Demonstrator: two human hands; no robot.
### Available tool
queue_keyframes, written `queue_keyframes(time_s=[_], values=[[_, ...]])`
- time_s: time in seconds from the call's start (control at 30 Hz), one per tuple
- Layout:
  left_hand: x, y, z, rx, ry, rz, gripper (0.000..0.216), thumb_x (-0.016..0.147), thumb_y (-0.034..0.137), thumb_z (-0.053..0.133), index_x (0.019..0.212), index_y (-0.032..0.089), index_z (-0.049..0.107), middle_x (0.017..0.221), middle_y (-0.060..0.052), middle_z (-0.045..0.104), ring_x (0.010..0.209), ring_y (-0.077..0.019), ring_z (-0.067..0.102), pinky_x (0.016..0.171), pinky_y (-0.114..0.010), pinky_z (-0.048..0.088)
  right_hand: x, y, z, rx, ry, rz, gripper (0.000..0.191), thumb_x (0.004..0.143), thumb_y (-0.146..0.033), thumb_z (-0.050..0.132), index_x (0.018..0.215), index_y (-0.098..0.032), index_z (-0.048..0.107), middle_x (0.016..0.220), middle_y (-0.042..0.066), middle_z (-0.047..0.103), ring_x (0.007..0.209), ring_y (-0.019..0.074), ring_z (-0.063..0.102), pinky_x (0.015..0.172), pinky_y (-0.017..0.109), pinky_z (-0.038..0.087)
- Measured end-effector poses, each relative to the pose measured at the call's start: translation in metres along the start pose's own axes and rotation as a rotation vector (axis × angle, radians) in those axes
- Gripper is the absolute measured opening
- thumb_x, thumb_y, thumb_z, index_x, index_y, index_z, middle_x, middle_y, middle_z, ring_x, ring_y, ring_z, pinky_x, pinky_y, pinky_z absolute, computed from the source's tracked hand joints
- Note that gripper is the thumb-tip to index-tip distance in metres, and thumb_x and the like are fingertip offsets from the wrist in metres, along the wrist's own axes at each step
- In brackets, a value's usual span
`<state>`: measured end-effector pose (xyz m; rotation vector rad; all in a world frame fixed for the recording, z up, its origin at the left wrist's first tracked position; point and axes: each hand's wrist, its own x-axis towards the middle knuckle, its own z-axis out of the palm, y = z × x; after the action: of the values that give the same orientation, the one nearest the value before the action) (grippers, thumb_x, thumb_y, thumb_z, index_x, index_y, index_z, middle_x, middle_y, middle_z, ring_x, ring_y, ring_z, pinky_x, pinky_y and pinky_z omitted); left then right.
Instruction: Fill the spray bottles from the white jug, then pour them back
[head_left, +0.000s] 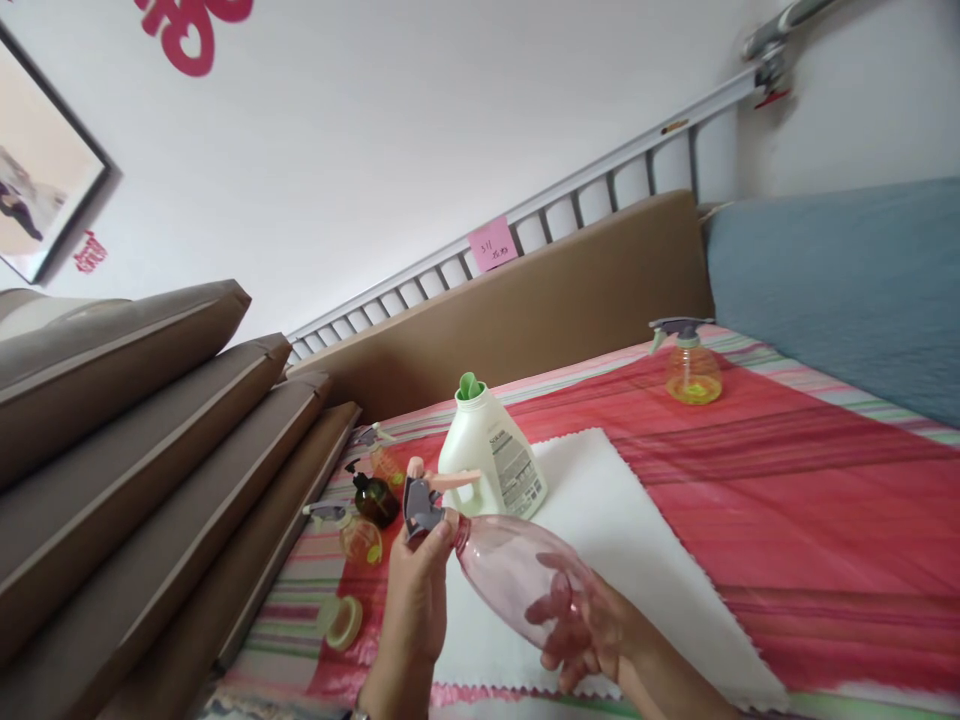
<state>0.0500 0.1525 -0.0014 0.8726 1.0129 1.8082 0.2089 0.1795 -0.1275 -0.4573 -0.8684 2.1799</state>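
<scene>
A clear pink spray bottle (517,575) lies tilted between my hands, its grey and peach trigger head (424,500) toward the left. My left hand (420,575) is closed around the collar just below the trigger. My right hand (600,630) cups the base, and some of its fingers show through the see-through wall. No liquid can be made out inside. Right behind the spray bottle stands an uncapped white detergent jug (491,450) with a green spout, upright on a white mat (622,530) with a scalloped edge.
To the left stand a dark pump bottle (376,497), a clear spray bottle (360,537) and another spray bottle (386,460). A round pale green cap (345,622) lies nearer. A yellow-liquid spray bottle (694,372) stands far right on the red striped cloth (787,500). Brown cushions (142,470) line the left.
</scene>
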Motion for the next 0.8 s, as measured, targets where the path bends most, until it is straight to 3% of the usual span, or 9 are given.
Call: queue_keyframes(time_s=[0.1, 0.17, 0.3, 0.43, 0.47, 0.53, 0.63, 0.73, 0.8], values=[[0.001, 0.003, 0.000, 0.049, 0.032, -0.035, 0.021, 0.063, 0.022, 0.077, 0.082, 0.017, 0.069, 0.077, -0.001, 0.066, 0.073, -0.0133, 0.059, 0.079, -0.026, 0.044, 0.002, 0.003, -0.004, 0.017, 0.036, -0.002, 0.084, 0.054, -0.072, 0.068, 0.118, -0.022, 0.046, 0.090, 0.008, 0.064, 0.068, 0.0243, 0.067, 0.057, 0.038, 0.053], [0.001, 0.003, 0.000, 0.057, 0.051, -0.053, 0.021, 0.061, 0.022, 0.079, 0.079, 0.016, 0.069, 0.076, -0.001, 0.067, 0.072, -0.0132, 0.060, 0.078, -0.026, 0.044, 0.001, 0.002, -0.001, 0.026, 0.088, -0.032, 0.081, 0.057, -0.072, 0.067, 0.120, -0.024, 0.047, 0.102, 0.011, 0.062, 0.071, 0.0234, 0.067, 0.057, 0.037, 0.053], [0.001, -0.001, -0.002, 0.056, 0.030, -0.051, 0.026, 0.063, 0.022, 0.078, 0.088, 0.017, 0.069, 0.083, -0.002, 0.068, 0.076, -0.0134, 0.061, 0.078, -0.027, 0.046, 0.000, 0.001, 0.010, -0.003, 0.165, -0.121, 0.093, 0.061, -0.076, 0.058, 0.138, -0.038, 0.021, 0.140, 0.017, 0.034, 0.060, 0.0174, 0.065, 0.046, 0.035, 0.052], [0.001, -0.004, -0.003, 0.053, 0.006, -0.034, 0.028, 0.067, 0.022, 0.075, 0.094, 0.018, 0.068, 0.082, -0.002, 0.068, 0.074, -0.0118, 0.061, 0.076, -0.026, 0.047, 0.005, 0.007, 0.011, -0.109, 0.203, -0.206, 0.116, 0.051, -0.077, 0.065, 0.138, -0.047, -0.005, 0.149, 0.020, 0.007, 0.060, 0.0162, 0.064, 0.039, 0.032, 0.050], [0.001, -0.004, -0.003, 0.057, 0.008, -0.040, 0.024, 0.067, 0.022, 0.075, 0.090, 0.017, 0.069, 0.078, -0.001, 0.068, 0.072, -0.0116, 0.061, 0.075, -0.026, 0.047, 0.005, 0.008, 0.010, -0.125, 0.193, -0.212, 0.124, 0.046, -0.072, 0.072, 0.138, -0.046, -0.006, 0.149, 0.021, 0.010, 0.061, 0.0165, 0.064, 0.039, 0.030, 0.050], [0.002, -0.003, -0.002, 0.066, 0.015, -0.055, 0.018, 0.065, 0.025, 0.077, 0.079, 0.015, 0.070, 0.073, -0.002, 0.068, 0.069, -0.0119, 0.061, 0.074, -0.025, 0.047, 0.002, 0.006, 0.008, -0.127, 0.135, -0.140, 0.129, 0.042, -0.062, 0.080, 0.140, -0.041, -0.001, 0.140, 0.021, 0.032, 0.053, 0.0146, 0.063, 0.036, 0.026, 0.047], [0.002, -0.004, -0.003, 0.057, 0.047, -0.079, 0.020, 0.059, 0.025, 0.080, 0.071, 0.014, 0.069, 0.070, -0.002, 0.067, 0.067, -0.0120, 0.060, 0.070, -0.024, 0.048, -0.012, -0.009, 0.014, 0.006, 0.020, 0.073, 0.097, 0.063, -0.071, 0.060, 0.138, -0.023, 0.021, 0.102, 0.014, 0.064, 0.037, 0.0106, 0.055, 0.034, 0.024, 0.045], [0.003, -0.007, -0.006, 0.032, 0.080, -0.091, 0.021, 0.059, 0.024, 0.081, 0.073, 0.014, 0.069, 0.068, 0.000, 0.066, 0.066, -0.0112, 0.060, 0.068, -0.023, 0.048, -0.025, -0.023, 0.026, 0.145, 0.015, 0.138, 0.077, 0.080, -0.072, 0.033, 0.135, -0.018, 0.030, 0.081, 0.009, 0.068, 0.037, 0.0105, 0.054, 0.037, 0.024, 0.047], [0.004, -0.009, -0.008, 0.022, 0.106, -0.070, 0.019, 0.060, 0.023, 0.080, 0.073, 0.014, 0.069, 0.069, 0.000, 0.067, 0.067, -0.0109, 0.061, 0.070, -0.022, 0.048, -0.025, -0.023, 0.029, 0.144, 0.071, 0.073, 0.078, 0.077, -0.073, 0.040, 0.137, -0.026, 0.023, 0.094, 0.009, 0.066, 0.039, 0.0100, 0.055, 0.039, 0.025, 0.048]])
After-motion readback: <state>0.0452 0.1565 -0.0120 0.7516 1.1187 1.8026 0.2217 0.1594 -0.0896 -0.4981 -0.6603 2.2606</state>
